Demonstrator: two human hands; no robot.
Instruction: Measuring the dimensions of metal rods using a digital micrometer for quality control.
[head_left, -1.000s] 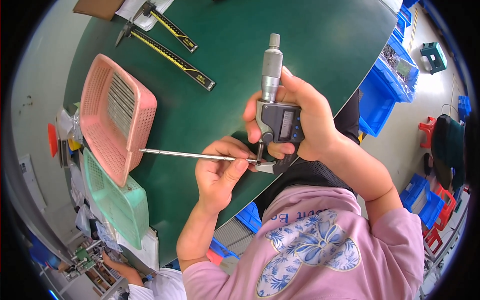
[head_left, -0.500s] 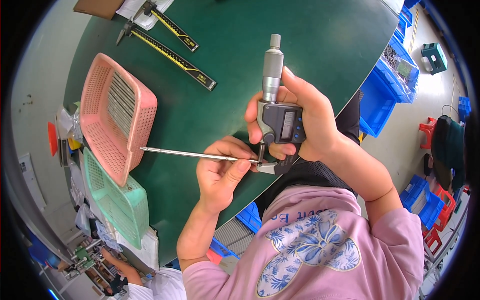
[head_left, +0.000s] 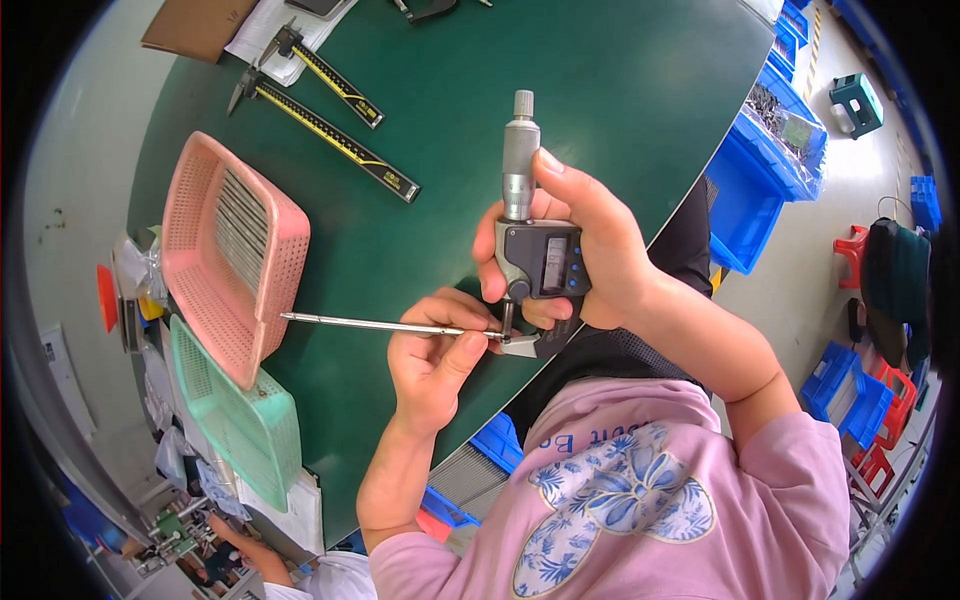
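My right hand (head_left: 590, 235) is closed around a digital micrometer (head_left: 538, 258), its thumb on the grey thimble at the top. Between thumb and fingers, my left hand (head_left: 435, 360) pinches a thin silvery metal rod (head_left: 370, 324). One end of the rod lies at the micrometer's measuring gap, between spindle and anvil; whether both faces touch it is too small to tell. The other end reaches left, near the pink plastic basket (head_left: 285, 290), in which a row of similar rods (head_left: 240, 225) lies.
A green basket (head_left: 275, 430) stands beside the pink one. Two digital calipers (head_left: 340, 140) (head_left: 335, 80) lie at the far left of the green table (head_left: 450, 60). Blue bins (head_left: 745, 205) stand past the table's right edge. At lower left, another person's arm (head_left: 250, 548) shows.
The view has shifted slightly, so the micrometer and rod sit a little further left and lower in the picture. Both hands keep their hold, and the rod's end stays at the gap.
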